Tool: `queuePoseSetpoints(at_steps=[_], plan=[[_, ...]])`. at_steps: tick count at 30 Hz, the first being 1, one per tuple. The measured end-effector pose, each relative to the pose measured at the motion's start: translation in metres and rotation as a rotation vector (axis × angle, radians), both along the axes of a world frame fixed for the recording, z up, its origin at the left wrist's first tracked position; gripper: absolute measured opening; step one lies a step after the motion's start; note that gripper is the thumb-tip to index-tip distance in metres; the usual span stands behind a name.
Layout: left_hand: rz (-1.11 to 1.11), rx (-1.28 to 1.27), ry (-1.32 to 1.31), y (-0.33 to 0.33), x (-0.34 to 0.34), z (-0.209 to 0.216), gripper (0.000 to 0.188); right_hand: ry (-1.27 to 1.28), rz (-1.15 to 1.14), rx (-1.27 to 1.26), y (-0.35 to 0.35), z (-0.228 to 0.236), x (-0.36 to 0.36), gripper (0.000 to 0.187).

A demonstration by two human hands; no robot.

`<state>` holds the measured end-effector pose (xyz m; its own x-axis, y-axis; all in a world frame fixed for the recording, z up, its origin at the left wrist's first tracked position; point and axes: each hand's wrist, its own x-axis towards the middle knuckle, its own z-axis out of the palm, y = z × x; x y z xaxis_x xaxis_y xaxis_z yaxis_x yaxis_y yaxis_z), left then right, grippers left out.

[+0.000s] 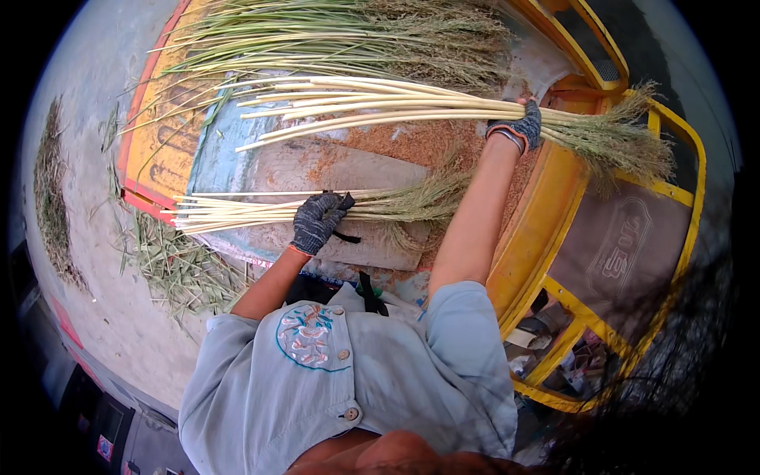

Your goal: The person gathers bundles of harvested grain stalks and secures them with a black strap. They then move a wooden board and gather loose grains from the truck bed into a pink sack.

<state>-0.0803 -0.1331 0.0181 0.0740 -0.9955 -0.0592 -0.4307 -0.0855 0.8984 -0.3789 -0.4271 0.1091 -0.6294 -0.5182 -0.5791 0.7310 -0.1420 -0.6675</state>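
Both my hands wear dark grey knitted gloves. My left hand (317, 223) is closed round a smaller bundle of pale broomcorn stalks (237, 215), low over a board. Its feathery seed heads (423, 199) point right. A black strip (347, 237) shows beside the fingers; whether it is tied round the stalks I cannot tell. Farther out to the right, my right hand (518, 128) grips a thicker bundle of broomcorn stalks (380, 104) near its heads. The cut ends fan out leftward, and the greenish heads (625, 142) hang past the hand over a yellow metal edge.
Green uncut broomcorn (317, 39) lies in a heap at the far side. A grey board (372, 170) and reddish loose seeds (396, 142) cover the bed of a yellow vehicle. Its seat back and yellow frame (697, 182) stand right. Leaf scraps (182, 265) litter the floor left.
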Motion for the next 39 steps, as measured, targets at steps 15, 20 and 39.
queuePoseSetpoints(at_steps=[15, 20, 39], plan=[[-0.161, 0.120, -0.343, 0.106, -0.013, -0.078, 0.021, -0.105, 0.069, -0.040, 0.159, 0.025, 0.104, 0.016], [-0.253, 0.182, -0.374, 0.105, -0.009, -0.047, 0.024, -0.277, 0.160, 0.077, 0.219, 0.007, 0.134, 0.013], [-0.501, 0.225, -0.744, 0.095, 0.011, -0.041, 0.016, -0.268, 0.135, 0.062, 0.248, -0.001, 0.138, 0.015]])
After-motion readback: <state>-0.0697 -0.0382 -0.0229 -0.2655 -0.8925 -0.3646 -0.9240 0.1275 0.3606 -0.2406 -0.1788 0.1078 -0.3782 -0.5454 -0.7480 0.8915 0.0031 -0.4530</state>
